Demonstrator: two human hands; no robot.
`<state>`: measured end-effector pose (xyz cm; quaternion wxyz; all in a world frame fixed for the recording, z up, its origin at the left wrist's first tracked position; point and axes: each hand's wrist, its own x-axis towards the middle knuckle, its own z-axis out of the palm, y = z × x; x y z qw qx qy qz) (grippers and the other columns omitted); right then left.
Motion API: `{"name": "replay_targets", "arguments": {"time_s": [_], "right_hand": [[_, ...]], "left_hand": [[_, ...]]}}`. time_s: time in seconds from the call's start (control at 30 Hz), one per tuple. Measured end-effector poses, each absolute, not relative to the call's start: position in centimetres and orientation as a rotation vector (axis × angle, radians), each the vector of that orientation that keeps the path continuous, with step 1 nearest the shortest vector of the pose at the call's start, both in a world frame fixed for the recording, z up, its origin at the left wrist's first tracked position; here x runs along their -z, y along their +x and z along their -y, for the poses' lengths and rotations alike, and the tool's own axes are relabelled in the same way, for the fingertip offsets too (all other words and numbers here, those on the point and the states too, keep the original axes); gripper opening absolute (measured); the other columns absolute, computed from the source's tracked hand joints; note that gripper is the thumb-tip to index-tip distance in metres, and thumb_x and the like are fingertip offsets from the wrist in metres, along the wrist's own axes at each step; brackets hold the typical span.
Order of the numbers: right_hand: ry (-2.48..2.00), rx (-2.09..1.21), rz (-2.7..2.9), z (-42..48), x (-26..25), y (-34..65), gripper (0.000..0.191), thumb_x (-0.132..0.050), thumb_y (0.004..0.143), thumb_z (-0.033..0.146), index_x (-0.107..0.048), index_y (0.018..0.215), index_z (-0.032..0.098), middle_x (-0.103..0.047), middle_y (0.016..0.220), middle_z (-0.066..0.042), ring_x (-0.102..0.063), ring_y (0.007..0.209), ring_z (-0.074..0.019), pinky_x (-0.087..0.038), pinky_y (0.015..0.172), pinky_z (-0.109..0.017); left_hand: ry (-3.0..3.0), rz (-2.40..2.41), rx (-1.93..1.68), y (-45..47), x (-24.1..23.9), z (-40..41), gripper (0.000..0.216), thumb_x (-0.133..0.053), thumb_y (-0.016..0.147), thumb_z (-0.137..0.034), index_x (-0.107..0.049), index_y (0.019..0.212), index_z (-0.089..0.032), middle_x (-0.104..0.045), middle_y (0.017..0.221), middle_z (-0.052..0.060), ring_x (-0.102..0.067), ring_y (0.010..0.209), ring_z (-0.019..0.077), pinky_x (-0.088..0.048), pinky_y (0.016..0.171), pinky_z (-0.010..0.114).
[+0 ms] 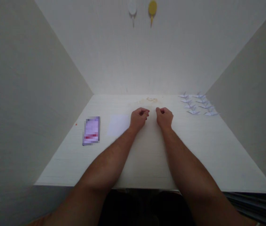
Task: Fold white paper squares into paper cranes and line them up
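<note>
My left hand and my right hand rest side by side on the middle of a white table, a small gap between them. Both have their fingers curled into loose fists. I cannot make out anything inside either fist. A pale sheet of paper lies flat just left of my left hand. Several small folded white paper cranes stand in rows at the table's far right, beyond my right hand.
A purple and white card or packet lies near the table's left side. Plain walls close in the table on the left, right and back. Two hooks, white and yellow, hang on the back wall.
</note>
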<state>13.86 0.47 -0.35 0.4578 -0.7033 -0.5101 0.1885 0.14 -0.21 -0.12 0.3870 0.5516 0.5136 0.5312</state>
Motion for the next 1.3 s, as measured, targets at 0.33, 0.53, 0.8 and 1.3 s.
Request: {"name": "replay_targets", "arguments": {"time_s": [0.33, 0.53, 0.8, 1.3], "right_hand": [[-1.687, -0.491, 1.256, -0.4, 0.5, 14.1, 0.029, -0.054, 0.088, 0.040, -0.058, 0.067, 0.021, -0.064, 0.068, -0.002, -0.056, 0.068, -0.0167, -0.040, 0.071, -0.030], [-1.686, -0.486, 1.261, -0.5, 0.6, 14.1, 0.028, -0.054, 0.087, 0.040, -0.057, 0.066, 0.021, -0.064, 0.068, -0.003, -0.055, 0.068, -0.0173, -0.040, 0.072, -0.031], [-1.677, -0.482, 1.249, -0.4, 0.4, 14.0, 0.028, -0.055, 0.085, 0.039, -0.054, 0.063, 0.021, -0.061, 0.065, -0.001, -0.052, 0.065, -0.0160, -0.038, 0.069, -0.030], [-1.637, -0.470, 1.244, -0.5, 0.7, 14.0, 0.028, -0.055, 0.083, 0.039, -0.053, 0.062, 0.022, -0.059, 0.061, 0.000, -0.051, 0.062, -0.0168, -0.036, 0.066, -0.032]], "left_hand": [[1.695, -2.170, -0.665, -10.8, -3.7, -0.3, 0.058, -0.097, 0.030, -0.031, -0.056, 0.071, -0.021, -0.067, 0.092, 0.018, -0.056, 0.117, 0.0479, -0.045, 0.091, 0.049], [1.747, -2.274, -0.374, -12.5, -3.3, 0.7, 0.070, -0.097, 0.023, -0.044, -0.057, 0.075, -0.020, -0.069, 0.092, 0.022, -0.058, 0.111, 0.0535, -0.044, 0.092, 0.057], [1.762, -2.302, -0.471, -12.1, -3.2, 1.0, 0.086, -0.098, 0.029, -0.044, -0.064, 0.103, -0.016, -0.063, 0.113, 0.026, -0.054, 0.119, 0.0537, -0.044, 0.095, 0.059], [1.934, -2.348, -0.260, -12.7, -3.9, 1.7, 0.054, -0.072, 0.073, -0.024, -0.059, 0.124, -0.013, -0.064, 0.120, 0.018, -0.060, 0.113, 0.0313, -0.048, 0.097, 0.040]]}}
